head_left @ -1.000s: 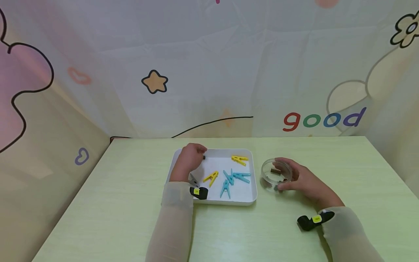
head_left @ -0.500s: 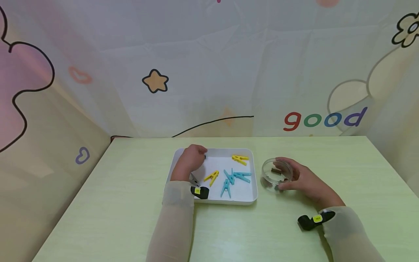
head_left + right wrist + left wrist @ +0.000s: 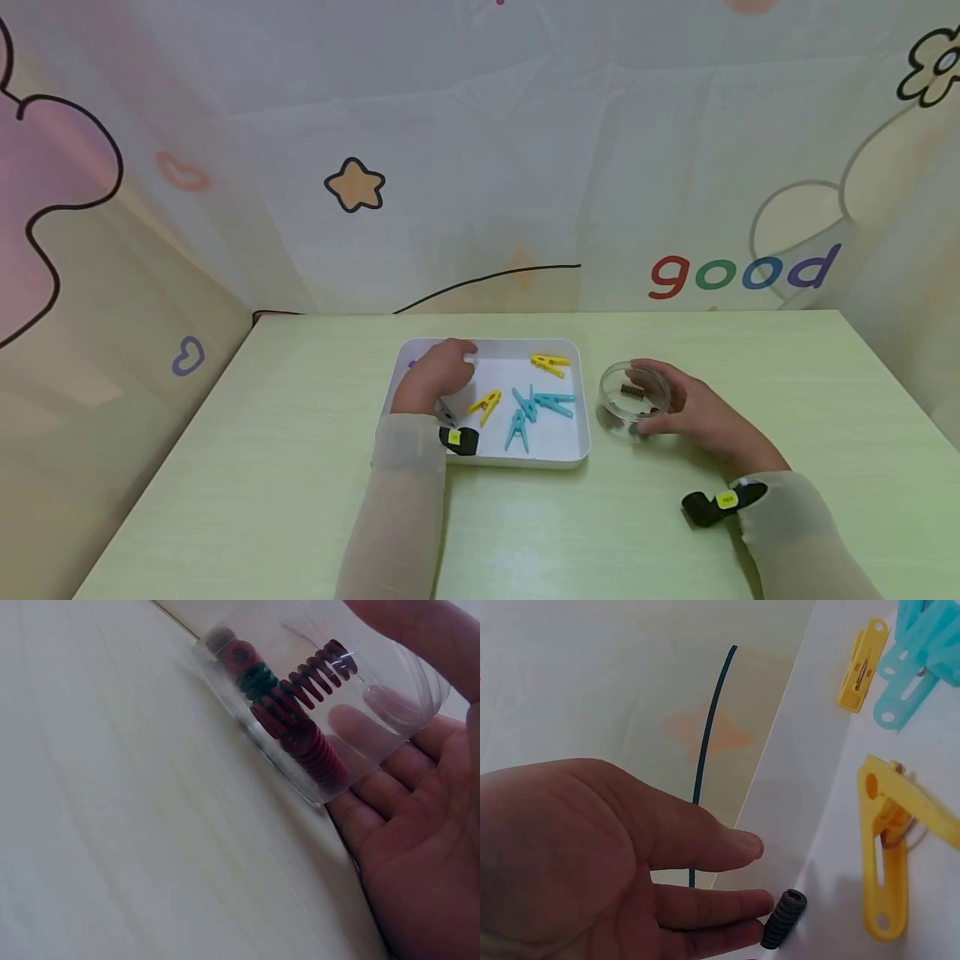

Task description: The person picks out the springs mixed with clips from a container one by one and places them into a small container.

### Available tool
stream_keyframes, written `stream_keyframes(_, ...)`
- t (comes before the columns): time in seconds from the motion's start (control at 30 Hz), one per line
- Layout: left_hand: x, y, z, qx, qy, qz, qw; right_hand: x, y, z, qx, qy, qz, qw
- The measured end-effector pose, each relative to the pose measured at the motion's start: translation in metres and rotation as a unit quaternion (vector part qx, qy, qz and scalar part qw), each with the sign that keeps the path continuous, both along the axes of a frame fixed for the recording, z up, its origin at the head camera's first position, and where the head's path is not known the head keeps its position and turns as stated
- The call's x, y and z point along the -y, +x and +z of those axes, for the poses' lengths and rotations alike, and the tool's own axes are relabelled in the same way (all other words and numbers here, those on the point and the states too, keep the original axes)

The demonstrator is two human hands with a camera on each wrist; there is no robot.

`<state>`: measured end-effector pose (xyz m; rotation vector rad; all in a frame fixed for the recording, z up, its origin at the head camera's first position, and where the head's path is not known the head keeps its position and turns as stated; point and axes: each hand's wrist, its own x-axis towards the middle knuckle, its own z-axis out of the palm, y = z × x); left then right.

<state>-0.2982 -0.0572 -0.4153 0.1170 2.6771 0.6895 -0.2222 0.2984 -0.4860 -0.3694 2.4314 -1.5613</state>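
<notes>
Over the back left of the white tray [image 3: 583,446] is my left hand [image 3: 438,373]. In the left wrist view its thumb and fingers are parted, with a small dark coil spring [image 3: 784,920] right at the fingertips. My right hand [image 3: 686,404] grips a clear round jar [image 3: 611,408] from its right side, thumb and fingers curled about the wall. Through that wall, the right wrist view shows several red springs [image 3: 319,761] and a dark green spring [image 3: 256,681]. The jar stands on the table right of the tray.
Inside the tray are yellow clothespins [image 3: 486,407], light blue clothespins [image 3: 517,431] and a grey clothespin [image 3: 446,412] partly behind the left wrist. A small purple piece [image 3: 412,363] shows at its left wall. A printed cloth [image 3: 480,183] hangs behind the table [image 3: 300,467].
My left hand has lowered slightly and its fingers have spread; the dark spring once seen at them is hidden in the head view. A purple piece has come into sight. The right hand stays put.
</notes>
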Motion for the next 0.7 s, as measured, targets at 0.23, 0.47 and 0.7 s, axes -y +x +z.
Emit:
stream_keyframes(0.23,0.0000,0.0012,-0.0001,-0.003,-0.019,0.007,0.9998,-0.0008,-0.0010,-0.0018,-0.005,0.003,0.002,1.000)
stream_keyframes(0.47,0.0022,0.0014,0.0006,-0.001,-0.028,0.018,0.9995,-0.0009,-0.0006,-0.0012,-0.001,-0.008,0.000,1.000)
stream_keyframes(0.7,0.0038,0.0011,-0.0005,-0.012,-0.034,-0.002,0.9993,-0.0006,-0.0006,-0.0022,-0.001,-0.010,0.004,1.000)
